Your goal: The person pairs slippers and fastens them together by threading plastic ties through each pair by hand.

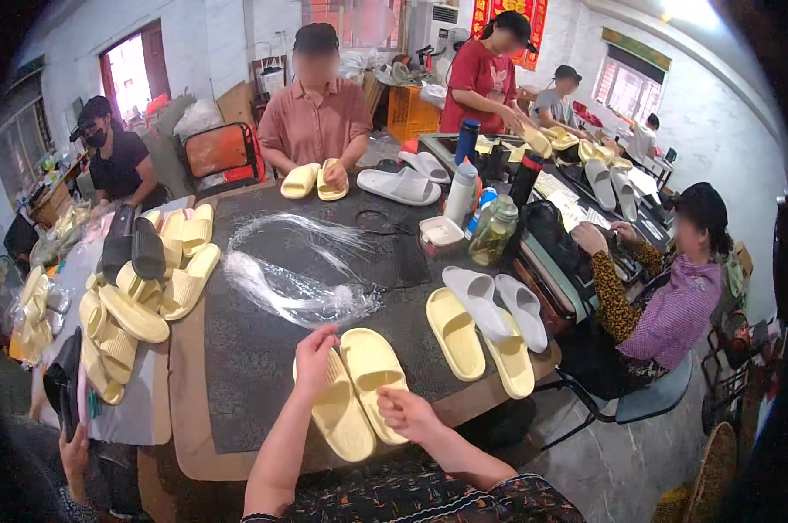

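A pair of pale yellow slide slippers lies side by side before me at the table's near edge, the left slipper [343, 418] next to the right slipper [372, 362]. My left hand [315, 359] is raised over the strap of the left one, its fingers drawn together. Over the right slipper's strap, my right hand [407, 414] is closed in a pinch. Whatever either hand holds is too fine or hidden to make out. Beyond the slippers lies a loose bundle of clear plastic strands [302, 292] on the dark mat [237, 392].
Yellow slippers [132, 309] and black ones [147, 248] are heaped at left. To the right lie yellow slides [455, 336] and grey slides [477, 301]. Behind them stand a glass jar [494, 231], a white bottle [460, 193] and a white box [441, 233]. Several co-workers sit or stand around.
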The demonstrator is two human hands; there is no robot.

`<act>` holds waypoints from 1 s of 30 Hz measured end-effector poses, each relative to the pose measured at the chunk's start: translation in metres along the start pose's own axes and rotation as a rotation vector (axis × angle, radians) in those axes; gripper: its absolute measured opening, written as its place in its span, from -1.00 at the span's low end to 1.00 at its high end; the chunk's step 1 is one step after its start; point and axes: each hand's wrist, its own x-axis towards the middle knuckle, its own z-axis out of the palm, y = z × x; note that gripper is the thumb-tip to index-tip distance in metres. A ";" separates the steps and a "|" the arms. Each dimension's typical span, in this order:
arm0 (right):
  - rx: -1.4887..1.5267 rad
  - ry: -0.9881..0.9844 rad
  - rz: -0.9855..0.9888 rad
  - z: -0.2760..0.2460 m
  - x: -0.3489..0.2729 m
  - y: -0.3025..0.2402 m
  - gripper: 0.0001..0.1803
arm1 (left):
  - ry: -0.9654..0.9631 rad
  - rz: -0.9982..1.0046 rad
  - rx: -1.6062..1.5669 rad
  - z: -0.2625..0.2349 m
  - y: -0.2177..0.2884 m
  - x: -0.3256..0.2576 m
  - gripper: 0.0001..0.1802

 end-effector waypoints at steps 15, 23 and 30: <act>0.174 0.092 -0.040 -0.002 0.083 0.000 -0.85 | -0.030 0.086 0.320 0.001 -0.015 0.006 -0.84; 0.043 0.067 0.013 -0.006 0.077 0.011 -0.82 | -0.284 0.059 0.735 0.011 -0.021 0.025 -0.67; 0.055 0.079 0.143 0.000 0.055 0.023 -0.76 | -0.539 -0.046 0.684 0.005 0.004 0.008 -0.64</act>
